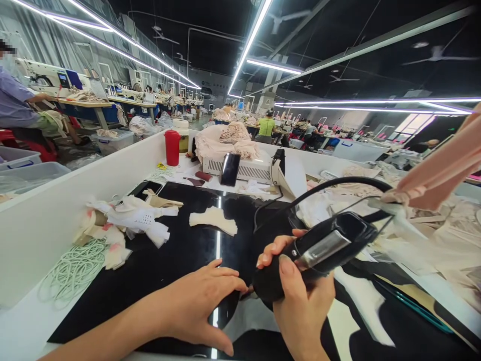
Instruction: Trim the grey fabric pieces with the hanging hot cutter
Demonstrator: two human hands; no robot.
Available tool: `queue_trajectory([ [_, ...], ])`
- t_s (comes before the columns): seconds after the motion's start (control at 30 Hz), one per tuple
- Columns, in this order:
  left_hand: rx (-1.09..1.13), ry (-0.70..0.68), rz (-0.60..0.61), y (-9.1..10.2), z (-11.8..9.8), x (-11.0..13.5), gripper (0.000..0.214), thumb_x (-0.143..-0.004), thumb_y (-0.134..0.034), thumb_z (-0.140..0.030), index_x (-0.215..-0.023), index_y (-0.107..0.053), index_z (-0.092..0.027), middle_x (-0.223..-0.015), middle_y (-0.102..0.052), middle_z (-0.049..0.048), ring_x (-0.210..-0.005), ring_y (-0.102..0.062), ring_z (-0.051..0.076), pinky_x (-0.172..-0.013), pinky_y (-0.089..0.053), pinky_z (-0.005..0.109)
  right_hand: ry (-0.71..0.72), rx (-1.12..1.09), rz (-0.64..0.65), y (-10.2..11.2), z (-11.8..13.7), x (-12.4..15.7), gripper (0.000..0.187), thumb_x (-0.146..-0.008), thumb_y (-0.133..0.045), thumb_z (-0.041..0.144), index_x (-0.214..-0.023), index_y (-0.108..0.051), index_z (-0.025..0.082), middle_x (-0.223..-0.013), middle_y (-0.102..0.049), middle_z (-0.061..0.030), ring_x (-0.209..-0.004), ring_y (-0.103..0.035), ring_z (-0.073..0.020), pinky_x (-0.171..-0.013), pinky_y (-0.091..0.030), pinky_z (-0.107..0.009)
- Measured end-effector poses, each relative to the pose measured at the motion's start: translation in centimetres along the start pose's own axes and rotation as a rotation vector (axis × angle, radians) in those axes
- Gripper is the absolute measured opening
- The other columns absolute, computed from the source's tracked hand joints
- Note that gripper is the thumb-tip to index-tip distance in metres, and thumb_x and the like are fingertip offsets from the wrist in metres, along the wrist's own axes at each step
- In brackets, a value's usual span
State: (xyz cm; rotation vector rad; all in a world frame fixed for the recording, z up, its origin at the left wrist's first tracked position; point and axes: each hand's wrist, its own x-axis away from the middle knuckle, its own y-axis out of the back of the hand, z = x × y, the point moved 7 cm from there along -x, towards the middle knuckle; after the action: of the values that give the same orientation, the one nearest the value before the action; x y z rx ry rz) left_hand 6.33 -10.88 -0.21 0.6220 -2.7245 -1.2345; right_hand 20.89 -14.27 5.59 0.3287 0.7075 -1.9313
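Both hands sat near the front edge of the table [22, 326]: my right hand [300, 308] gripped the corded black hand tool [326, 245] by its rigid, slick body, light I judged; my left hand [199, 306] lay open on the black mat [176, 255].

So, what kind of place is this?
Most likely a garment factory floor: rows of sewing machines stretch into the hall, heaps of pale fabric pieces lie on the benches, and the right hand holds a black corded tool.
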Motion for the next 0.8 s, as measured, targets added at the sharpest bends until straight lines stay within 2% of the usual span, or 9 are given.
queue_trajectory([
  [0.33, 0.008, -0.011, -0.027, 0.1, -0.1, 0.0, 0.077, -0.074, -0.087, -0.056, -0.138, -0.058, -0.024, -0.142, -0.062, 0.014, -0.138, -0.054, 0.035, -0.124, -0.02, 0.062, -0.007, -0.071, 0.059, -0.5, 0.4, 1.0, 0.034, -0.093, -0.072, 0.03, -0.124, -0.058, 0.031, -0.09, -0.062, 0.0008, -0.07, -0.064, -0.0139, -0.064, -0.059, -0.032],
  [0.57, 0.01, -0.004, -0.022, -0.2, 0.1, 0.1, 0.08, -0.073, -0.088, -0.057, -0.139, -0.058, -0.023, -0.142, -0.063, 0.0145, -0.142, -0.049, 0.035, -0.125, -0.019, 0.061, -0.046, -0.043, 0.055, -0.6, 0.2, 1.2, 0.029, -0.095, -0.07, 0.027, -0.121, -0.059, 0.033, -0.09, -0.062, 0.002, -0.069, -0.064, -0.0126, -0.064, -0.059, -0.03],
  [0.8, 0.007, -0.029, -0.021, -0.5, 0.4, 0.1, 0.087, -0.072, -0.088, -0.058, -0.144, -0.053, -0.023, -0.144, -0.062, 0.0136, -0.143, -0.048, 0.034, -0.126, -0.017, 0.06, -0.04, -0.115, 0.115, -1.4, 0.8, 1.9, 0.033, -0.095, -0.071, 0.034, -0.125, -0.057, 0.032, -0.089, -0.061, 0.0011, -0.069, -0.063, -0.014, -0.063, -0.058, -0.032],
])
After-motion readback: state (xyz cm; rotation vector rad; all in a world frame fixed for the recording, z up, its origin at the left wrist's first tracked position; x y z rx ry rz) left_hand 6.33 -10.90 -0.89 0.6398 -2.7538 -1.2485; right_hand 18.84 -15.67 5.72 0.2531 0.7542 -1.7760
